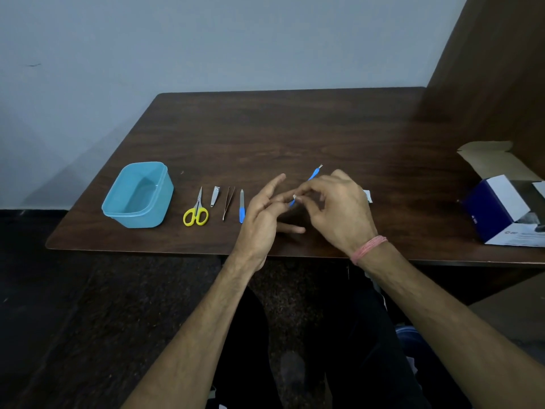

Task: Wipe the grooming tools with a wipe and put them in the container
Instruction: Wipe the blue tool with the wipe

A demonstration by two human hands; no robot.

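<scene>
A dark wooden table point(295, 128) with rounded corners stands against a plain pale blue-grey wall point(206, 39), which carries 1 small dark mark at the left. At the right a brown wooden panel point(495, 69) rises beside the table. The floor point(59, 305) below is dark and speckled. An open blue and white cardboard box point(501, 211) sits at the table's right edge. The light is dim and even, with soft shadows on the wall.

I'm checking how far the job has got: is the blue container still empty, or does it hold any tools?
Empty. The blue container stands open and only its bare floor shows inside.
</scene>
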